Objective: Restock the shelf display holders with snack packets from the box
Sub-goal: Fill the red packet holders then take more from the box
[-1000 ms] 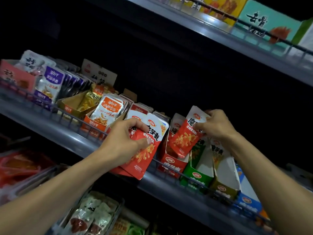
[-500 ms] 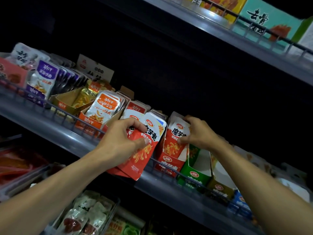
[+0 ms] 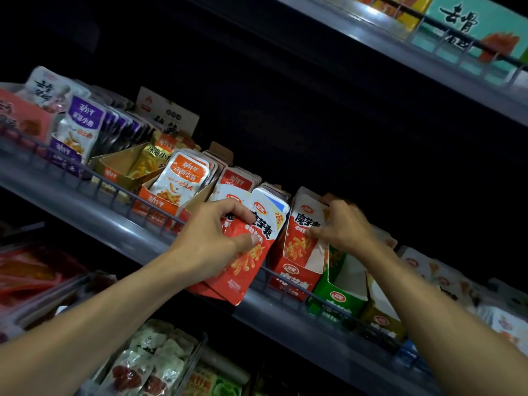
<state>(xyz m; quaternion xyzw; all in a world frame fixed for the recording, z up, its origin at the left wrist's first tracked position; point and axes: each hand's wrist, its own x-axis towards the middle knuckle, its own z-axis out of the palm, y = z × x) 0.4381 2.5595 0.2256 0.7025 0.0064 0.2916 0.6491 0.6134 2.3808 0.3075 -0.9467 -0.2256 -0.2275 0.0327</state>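
My left hand (image 3: 213,241) grips a fanned stack of red-and-white foil snack packets (image 3: 245,261), thumb pressed across the front one; I can make out at least three edges, though the exact count is hidden behind my fingers. The stack hangs in front of the grey metal shelf (image 3: 94,212), low over its wire front rail (image 3: 137,198). My right hand (image 3: 343,227) pinches one more red-and-white packet (image 3: 304,232), which stands nearly upright inside the red cardboard display holder (image 3: 295,281). My fingers curl over its right edge.

To the right of that holder stand three more cardboard holders in a row: a green one (image 3: 340,295), a yellow-brown one (image 3: 381,318) and a blue one, mostly hidden by my right forearm. To the left sit an orange holder of orange-and-white packets (image 3: 183,178), an open brown carton (image 3: 120,167) and a row of purple-and-white packets (image 3: 80,124). A teal box (image 3: 471,32) sits on the shelf above.
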